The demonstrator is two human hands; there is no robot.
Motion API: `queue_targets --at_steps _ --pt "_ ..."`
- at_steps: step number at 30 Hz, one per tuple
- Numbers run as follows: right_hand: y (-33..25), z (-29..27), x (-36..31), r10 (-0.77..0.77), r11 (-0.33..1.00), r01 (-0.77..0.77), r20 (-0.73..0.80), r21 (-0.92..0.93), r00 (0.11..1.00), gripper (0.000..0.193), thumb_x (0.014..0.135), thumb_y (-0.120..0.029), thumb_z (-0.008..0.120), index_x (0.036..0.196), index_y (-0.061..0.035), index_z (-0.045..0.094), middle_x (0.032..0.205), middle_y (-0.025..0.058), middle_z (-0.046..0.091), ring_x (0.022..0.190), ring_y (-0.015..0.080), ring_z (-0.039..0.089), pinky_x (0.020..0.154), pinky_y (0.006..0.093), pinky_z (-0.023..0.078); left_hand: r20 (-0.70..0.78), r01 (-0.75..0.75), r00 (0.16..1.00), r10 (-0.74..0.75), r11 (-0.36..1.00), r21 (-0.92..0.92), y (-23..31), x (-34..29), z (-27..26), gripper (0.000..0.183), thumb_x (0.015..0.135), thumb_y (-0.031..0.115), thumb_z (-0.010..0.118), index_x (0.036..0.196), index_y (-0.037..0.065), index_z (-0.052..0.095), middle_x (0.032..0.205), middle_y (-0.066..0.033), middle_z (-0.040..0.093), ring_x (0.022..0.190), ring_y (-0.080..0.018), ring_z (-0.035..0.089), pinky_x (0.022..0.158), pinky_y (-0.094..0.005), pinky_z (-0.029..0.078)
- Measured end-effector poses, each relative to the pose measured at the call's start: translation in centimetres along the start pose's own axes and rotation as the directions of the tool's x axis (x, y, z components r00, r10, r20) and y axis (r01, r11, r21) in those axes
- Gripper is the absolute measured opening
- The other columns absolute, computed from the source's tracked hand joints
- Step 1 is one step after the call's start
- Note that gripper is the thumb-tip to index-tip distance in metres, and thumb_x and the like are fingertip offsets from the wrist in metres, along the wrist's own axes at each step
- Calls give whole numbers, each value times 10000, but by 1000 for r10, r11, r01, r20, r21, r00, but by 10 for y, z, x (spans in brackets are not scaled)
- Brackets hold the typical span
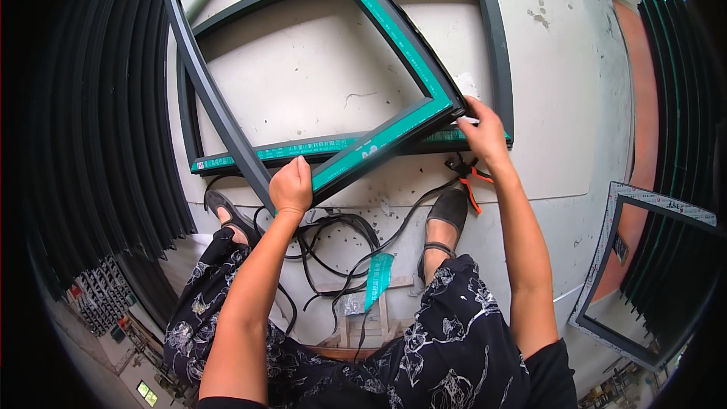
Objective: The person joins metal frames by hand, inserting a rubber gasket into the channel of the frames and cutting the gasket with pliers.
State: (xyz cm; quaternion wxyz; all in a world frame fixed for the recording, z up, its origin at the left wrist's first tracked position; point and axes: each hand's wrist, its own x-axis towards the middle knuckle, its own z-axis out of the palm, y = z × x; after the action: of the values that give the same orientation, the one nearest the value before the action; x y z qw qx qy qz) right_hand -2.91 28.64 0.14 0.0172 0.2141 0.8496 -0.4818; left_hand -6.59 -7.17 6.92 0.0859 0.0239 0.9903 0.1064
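Observation:
A dark grey window frame with green protective film (pixel 394 136) is tilted across a second grey window frame (pixel 496 45). My left hand (pixel 291 186) is closed around its near left corner. At its near right corner my right hand (pixel 483 133) is closed, thumb and fingers pinching the edge. A black strip runs along the outer edge there; whether the fingers also hold that strip I cannot tell. The second frame lies flat beneath, its near side also covered in green film.
Orange-handled pliers (pixel 474 191) lie by my right foot. A tangle of black rubber strip (pixel 363 229) spreads between my feet, near a loose piece of green film (pixel 378 279). Dark profiles (pixel 106 106) stand in rows at left. Another frame (pixel 591 280) leans at right.

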Motion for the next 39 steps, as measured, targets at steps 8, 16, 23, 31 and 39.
queue_targets --at_steps 8,16,23,31,39 --pt "-41 35 169 -34 997 24 125 79 992 380 868 -401 549 972 -57 672 850 156 662 831 312 631 762 369 476 -30 -28 999 28 1000 -6 -1 -1 2 371 908 277 402 660 53 563 631 -184 560 597 -383 541 553 -472 407" --pt "-61 69 206 134 988 -149 250 45 959 390 850 -418 575 918 -53 696 799 144 675 727 259 646 715 349 484 -9 -38 999 38 999 -10 -1 -1 2 342 899 259 414 664 47 544 631 -176 552 602 -372 543 554 -466 413" --pt "-24 46 148 84 971 -141 280 192 956 408 865 -400 572 870 -7 684 673 144 643 577 220 602 622 338 470 -4 -27 1000 27 1000 -12 2 0 1 337 902 262 408 681 51 551 644 -165 563 611 -370 547 565 -466 420" --pt "-13 22 80 137 981 -161 206 104 969 381 880 -357 570 882 10 675 653 133 624 598 176 577 607 328 447 -11 -4 1000 4 1000 -12 -3 -2 2 351 894 283 410 665 55 547 632 -168 567 599 -377 549 554 -476 417" --pt "-2 16 59 229 938 -276 223 210 947 503 889 -450 513 851 33 648 654 176 592 601 281 555 615 358 439 -1 -12 1000 12 999 -32 4 -4 -2 355 893 284 411 654 51 533 634 -170 558 606 -377 543 552 -472 409"
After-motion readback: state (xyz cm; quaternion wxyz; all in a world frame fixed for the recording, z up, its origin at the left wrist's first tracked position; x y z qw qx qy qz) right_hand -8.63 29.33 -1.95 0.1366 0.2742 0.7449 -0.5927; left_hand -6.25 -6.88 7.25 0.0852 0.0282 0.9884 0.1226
